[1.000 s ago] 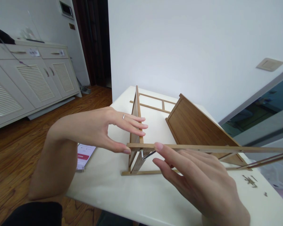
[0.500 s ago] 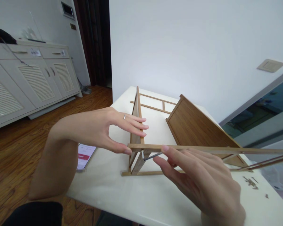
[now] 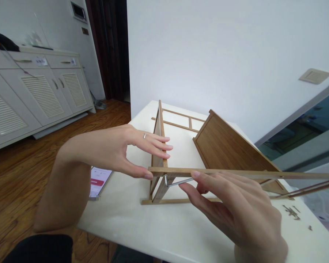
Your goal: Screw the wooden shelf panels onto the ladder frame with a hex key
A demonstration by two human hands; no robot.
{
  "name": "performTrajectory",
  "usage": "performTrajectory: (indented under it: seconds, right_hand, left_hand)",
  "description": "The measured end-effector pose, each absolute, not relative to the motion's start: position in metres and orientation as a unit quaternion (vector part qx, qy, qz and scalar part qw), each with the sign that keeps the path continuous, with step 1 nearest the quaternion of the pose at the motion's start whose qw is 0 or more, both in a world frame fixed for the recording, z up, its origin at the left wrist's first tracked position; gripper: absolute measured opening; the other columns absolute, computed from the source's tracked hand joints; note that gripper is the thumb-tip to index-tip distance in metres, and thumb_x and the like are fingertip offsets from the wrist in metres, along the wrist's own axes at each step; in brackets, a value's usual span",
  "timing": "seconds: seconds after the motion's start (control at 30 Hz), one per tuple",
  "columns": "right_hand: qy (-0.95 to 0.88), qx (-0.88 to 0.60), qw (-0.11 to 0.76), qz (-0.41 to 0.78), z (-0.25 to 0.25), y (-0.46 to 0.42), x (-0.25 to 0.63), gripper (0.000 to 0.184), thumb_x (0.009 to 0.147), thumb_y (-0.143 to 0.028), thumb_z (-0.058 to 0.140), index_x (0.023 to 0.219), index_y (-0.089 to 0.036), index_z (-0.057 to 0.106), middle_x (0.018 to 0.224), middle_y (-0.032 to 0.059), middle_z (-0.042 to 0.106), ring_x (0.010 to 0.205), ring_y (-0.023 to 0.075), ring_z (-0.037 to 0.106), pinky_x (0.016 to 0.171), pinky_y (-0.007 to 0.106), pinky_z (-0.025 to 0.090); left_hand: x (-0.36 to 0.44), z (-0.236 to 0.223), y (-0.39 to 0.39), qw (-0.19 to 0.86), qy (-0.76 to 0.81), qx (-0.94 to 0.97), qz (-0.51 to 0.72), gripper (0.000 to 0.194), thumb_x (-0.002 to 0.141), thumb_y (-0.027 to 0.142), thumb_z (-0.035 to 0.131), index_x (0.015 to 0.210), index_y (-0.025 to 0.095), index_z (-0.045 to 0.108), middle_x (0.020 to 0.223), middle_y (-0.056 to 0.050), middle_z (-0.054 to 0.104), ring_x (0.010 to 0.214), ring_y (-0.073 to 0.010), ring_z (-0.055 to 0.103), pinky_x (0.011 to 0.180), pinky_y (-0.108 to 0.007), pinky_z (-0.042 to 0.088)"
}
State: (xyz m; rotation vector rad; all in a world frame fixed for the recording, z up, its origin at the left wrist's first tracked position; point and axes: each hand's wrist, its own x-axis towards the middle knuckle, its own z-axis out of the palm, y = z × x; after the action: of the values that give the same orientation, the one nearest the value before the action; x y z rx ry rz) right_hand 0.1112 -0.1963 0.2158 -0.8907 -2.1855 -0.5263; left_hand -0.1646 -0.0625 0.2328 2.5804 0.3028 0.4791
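Observation:
My left hand (image 3: 131,148) steadies an upright bamboo panel (image 3: 159,146) on the white table (image 3: 142,223): the thumb presses the end of a long horizontal wooden rail (image 3: 235,173) and the fingers lie flat over the panel's top edge. My right hand (image 3: 235,208) pinches the long arm of a small metal hex key (image 3: 178,181), whose short end sits in the joint under the rail. A second bamboo panel (image 3: 224,146) leans tilted to the right.
A thin wooden ladder frame (image 3: 181,120) lies flat at the far side of the table. Small screws (image 3: 292,211) lie at the right. A phone (image 3: 98,181) rests at the table's left edge. White cabinets (image 3: 35,91) stand at the left on a wooden floor.
The hex key has swung from slanting upward to nearly level, and my right hand has shifted right and down along it. My left hand has not moved.

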Motion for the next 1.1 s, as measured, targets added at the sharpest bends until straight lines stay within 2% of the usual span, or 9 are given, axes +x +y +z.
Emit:
performTrajectory:
  seconds: [0.2,0.4,0.7,1.1]
  right_hand:
    - [-0.839,-0.354,0.355,-0.210,0.2159,-0.1959,0.1111,0.014,0.098,-0.020,0.075,0.103,-0.017,0.063,0.072,-0.0032,0.073,0.057,0.0089,0.067,0.064,0.025,0.050]
    - [-0.838,-0.370,0.340,-0.210,0.2168,-0.1976,0.1125,0.019,0.097,-0.024,0.077,0.092,-0.021,0.060,0.071,-0.0044,0.071,0.056,0.0092,0.064,0.061,0.026,0.047]
    - [-0.856,-0.362,0.318,-0.186,0.2142,-0.1968,0.1135,0.021,0.098,-0.021,0.076,0.088,-0.019,0.058,0.062,-0.0073,0.055,0.056,0.0080,0.052,0.060,0.027,0.039]
    - [-0.868,-0.361,0.287,-0.182,0.2147,-0.1949,0.1123,0.038,0.103,-0.026,0.069,0.070,-0.020,0.050,0.060,-0.0073,0.044,0.055,0.0084,0.039,0.058,0.029,0.030]
  left_hand:
    - [-0.1649,0.2335,-0.0619,0.250,0.111,0.946,0.172,0.055,0.090,0.034,0.083,0.142,0.030,0.069,0.155,-0.005,0.061,0.151,-0.0256,0.053,0.130,-0.036,0.039]
    - [-0.1648,0.2326,-0.0612,0.255,0.107,0.945,0.175,0.055,0.089,0.031,0.083,0.142,0.029,0.069,0.156,-0.007,0.061,0.152,-0.0254,0.051,0.129,-0.037,0.039]
    - [-0.1647,0.2311,-0.0603,0.264,0.095,0.943,0.180,0.056,0.090,0.031,0.083,0.144,0.030,0.067,0.157,-0.008,0.059,0.153,-0.0243,0.050,0.129,-0.036,0.038]
    - [-0.1626,0.2332,-0.0606,0.282,0.093,0.938,0.179,0.056,0.089,0.032,0.084,0.143,0.031,0.068,0.157,-0.009,0.058,0.152,-0.0254,0.051,0.128,-0.038,0.040]
